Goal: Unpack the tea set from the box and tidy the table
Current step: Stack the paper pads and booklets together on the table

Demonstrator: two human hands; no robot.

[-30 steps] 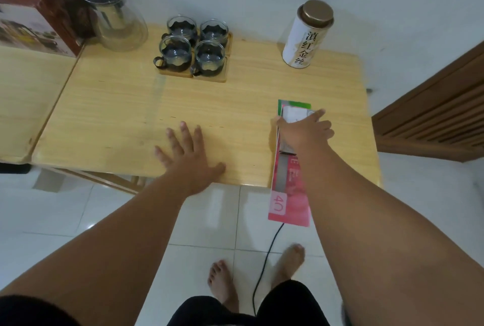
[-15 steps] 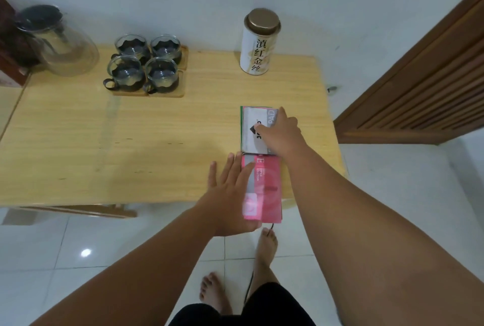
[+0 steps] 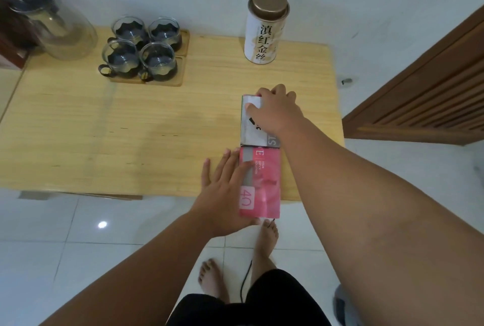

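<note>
A flat folded carton lies at the table's front right, its white-grey half (image 3: 251, 132) on the wood and its pink half (image 3: 267, 181) sticking out over the front edge. My right hand (image 3: 277, 108) covers the far end of the white half, fingers curled over its far edge. My left hand (image 3: 225, 189) holds the left side of the pink half, fingers on top, thumb hidden. Four glass cups (image 3: 146, 48) stand on a small wooden tray (image 3: 180, 74) at the back. A glass teapot (image 3: 60, 27) with a dark lid stands at the back left.
A white tea tin (image 3: 264, 30) with a gold lid stands at the back right of the wooden table (image 3: 104, 129). A dark red box (image 3: 7, 45) shows at the far left edge. A slatted wooden panel (image 3: 424, 95) is to the right. A black cable (image 3: 246, 278) runs between my bare feet.
My left hand left the bare table top and moved right onto the pink half. My right hand slid to the carton's far end. The carton now lies farther onto the table.
</note>
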